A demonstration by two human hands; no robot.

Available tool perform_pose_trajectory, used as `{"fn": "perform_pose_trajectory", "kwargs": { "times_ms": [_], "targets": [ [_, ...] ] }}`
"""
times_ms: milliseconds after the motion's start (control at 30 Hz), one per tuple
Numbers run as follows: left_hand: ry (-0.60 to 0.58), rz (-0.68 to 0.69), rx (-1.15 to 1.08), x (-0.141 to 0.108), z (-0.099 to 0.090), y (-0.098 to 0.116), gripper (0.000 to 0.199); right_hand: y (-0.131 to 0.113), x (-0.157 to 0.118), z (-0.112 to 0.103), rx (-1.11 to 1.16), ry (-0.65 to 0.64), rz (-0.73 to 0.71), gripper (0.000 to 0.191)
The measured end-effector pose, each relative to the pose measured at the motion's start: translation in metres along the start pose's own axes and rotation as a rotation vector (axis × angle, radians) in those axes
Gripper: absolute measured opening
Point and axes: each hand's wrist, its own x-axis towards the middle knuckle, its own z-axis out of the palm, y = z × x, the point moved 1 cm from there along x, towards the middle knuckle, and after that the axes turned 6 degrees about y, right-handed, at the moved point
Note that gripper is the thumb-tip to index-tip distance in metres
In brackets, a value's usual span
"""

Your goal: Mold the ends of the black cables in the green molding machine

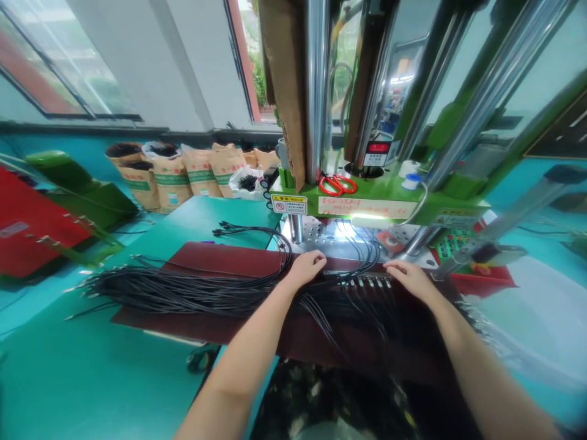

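My left hand [310, 267] is closed, its fingers curled on black cables at the front of a green press [440, 201]. A loop of black cables [288, 247] runs beside it towards the left. My right hand [410, 278] is pinched together at the right end of a row of metal cable ends [367, 283]; what lies between its fingertips is hidden. A thick bundle of black cables [183, 290] lies to the left on a dark red sheet [293, 339]. More cables bend up into the lit gap of the press, between my hands.
Red-handled scissors [338, 185] and thread spools [411, 181] sit on the press ledge. A green table [114, 373] extends left. Several paper sacks [169, 180] stand by the wall. A control panel [458, 247] and white tub [541, 318] are at right.
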Motion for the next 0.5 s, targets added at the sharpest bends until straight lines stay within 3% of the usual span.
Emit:
{"fn": "perform_pose_trajectory", "kwargs": {
  "times_ms": [200, 300, 500],
  "targets": [
    [0.007, 0.004, -0.016, -0.001, 0.0, 0.0, 0.021, -0.006, 0.003, -0.008, 0.0, 0.006, -0.006, 0.024],
    [0.006, 0.002, -0.005, -0.001, 0.002, -0.001, 0.021, -0.02, 0.013, -0.016, 0.024, 0.079, 0.03, 0.025],
    [-0.003, -0.009, 0.038, 0.0, 0.004, 0.0, 0.02, -0.042, 0.073, -0.009, -0.016, 0.262, -0.005, 0.03]
  ]
}}
